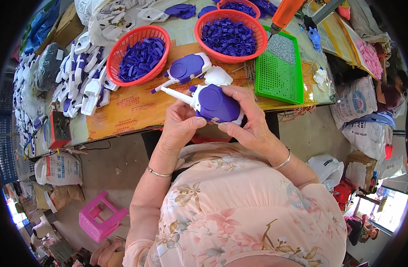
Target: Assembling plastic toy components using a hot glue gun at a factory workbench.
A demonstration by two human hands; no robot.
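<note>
Purple plastic casing with a white spout is, in the head view, held up just over the middle of the near edge of the bench. The left hand pinches its spout side, thumb along the lower rim; the right hand curls round the other end, a finger on top and the thumb below. The step looks like squaring up or checking the casing by hand; the next move probably calls for keeping its seam pressed together while it is turned. Counted: one casing held, one similar casing lying beyond it, and one white shell just beside that. Toward the far edge are three red baskets of purple pieces, one cut off; near the right edge, one green tray of small metal bits and one orange driver. Left-end parts are too jumbled to count.
</note>
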